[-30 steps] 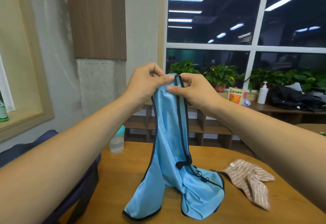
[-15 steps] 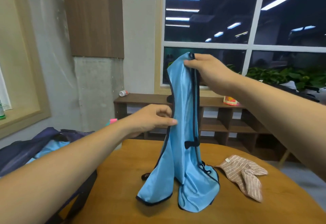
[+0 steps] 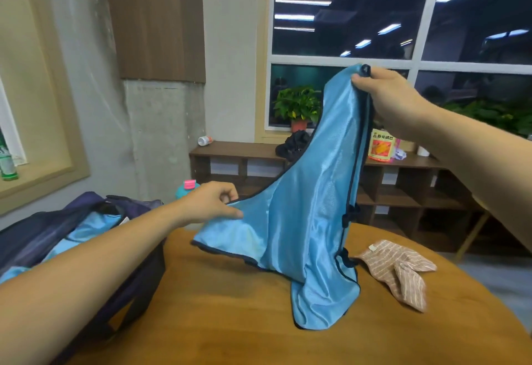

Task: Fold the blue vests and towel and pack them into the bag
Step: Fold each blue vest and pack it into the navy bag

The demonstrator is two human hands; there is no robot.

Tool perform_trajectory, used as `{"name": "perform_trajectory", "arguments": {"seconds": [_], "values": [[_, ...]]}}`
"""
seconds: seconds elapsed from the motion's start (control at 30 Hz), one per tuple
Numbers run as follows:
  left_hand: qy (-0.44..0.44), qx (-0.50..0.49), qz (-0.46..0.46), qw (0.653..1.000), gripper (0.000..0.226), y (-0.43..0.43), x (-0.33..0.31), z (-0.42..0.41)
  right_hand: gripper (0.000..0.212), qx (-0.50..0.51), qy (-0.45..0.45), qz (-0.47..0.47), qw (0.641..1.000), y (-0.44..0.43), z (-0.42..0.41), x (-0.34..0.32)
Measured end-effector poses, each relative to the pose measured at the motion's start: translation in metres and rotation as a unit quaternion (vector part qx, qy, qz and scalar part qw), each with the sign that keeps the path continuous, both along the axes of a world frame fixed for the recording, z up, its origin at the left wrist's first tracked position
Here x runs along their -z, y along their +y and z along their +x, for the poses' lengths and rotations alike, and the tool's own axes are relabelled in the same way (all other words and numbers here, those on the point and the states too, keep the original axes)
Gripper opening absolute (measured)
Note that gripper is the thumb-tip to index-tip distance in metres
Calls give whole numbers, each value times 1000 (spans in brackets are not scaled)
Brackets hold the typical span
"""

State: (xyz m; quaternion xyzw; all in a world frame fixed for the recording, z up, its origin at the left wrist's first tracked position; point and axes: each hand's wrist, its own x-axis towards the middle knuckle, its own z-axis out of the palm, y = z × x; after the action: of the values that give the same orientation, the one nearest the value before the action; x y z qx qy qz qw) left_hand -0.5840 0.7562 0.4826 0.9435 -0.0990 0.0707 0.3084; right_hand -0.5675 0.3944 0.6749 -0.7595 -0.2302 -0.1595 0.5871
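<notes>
A shiny blue vest (image 3: 311, 215) with dark trim hangs stretched above the round wooden table (image 3: 230, 313), its lower end resting on the tabletop. My right hand (image 3: 391, 100) grips the vest's top end, held high. My left hand (image 3: 213, 206) pinches the vest's left edge and holds it out toward the left, low over the table edge. A crumpled brown striped towel (image 3: 400, 269) lies on the table to the right of the vest. An open dark blue bag (image 3: 57, 238) sits at the left, with another blue vest (image 3: 86, 232) inside it.
A teal bottle with a pink cap (image 3: 187, 187) stands behind the table by the bag. A low wooden shelf (image 3: 239, 151) runs along the window wall with a potted plant (image 3: 298, 108), a dark bundle and an orange packet (image 3: 381, 146) on it.
My left hand has slid down the vest's edge and pulled it out to the left, spreading the fabric wide. My right hand has moved up and to the right with the top end.
</notes>
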Motion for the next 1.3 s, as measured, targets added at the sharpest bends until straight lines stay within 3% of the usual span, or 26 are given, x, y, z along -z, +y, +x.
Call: {"name": "perform_trajectory", "arguments": {"seconds": [0.1, 0.23, 0.37, 0.47, 0.63, 0.8, 0.97, 1.3], "values": [[12, -11, -19, 1000, 48, 23, -11, -4, 24, 20, -13, -8, 1000, -7, 1, 5], [14, -40, -43, 998, 37, 51, -36, -12, 28, 44, -10, -12, 999, -16, 7, 14], [34, -48, -198, 978, 43, 68, -60, -19, 31, 51, -8, -8, 999, -21, 9, 20], [65, -18, -322, 944, 55, 71, -77, -27, 30, 61, -13, 8, 998, -25, 9, 20], [93, 21, -405, 909, 62, 81, -100, -35, 22, 93, -25, 41, 994, -32, 3, 12], [31, 31, -483, 874, 54, 66, -126, -40, 17, 105, -26, 69, 992, -29, -5, 2], [-58, 24, -538, 840, 46, 41, -164, -49, 31, 104, -37, 88, 990, -23, -15, -14], [-206, 28, -537, 818, 44, 24, -257, -102, 35, 118, -96, 111, 982, -33, -62, -76]]}}
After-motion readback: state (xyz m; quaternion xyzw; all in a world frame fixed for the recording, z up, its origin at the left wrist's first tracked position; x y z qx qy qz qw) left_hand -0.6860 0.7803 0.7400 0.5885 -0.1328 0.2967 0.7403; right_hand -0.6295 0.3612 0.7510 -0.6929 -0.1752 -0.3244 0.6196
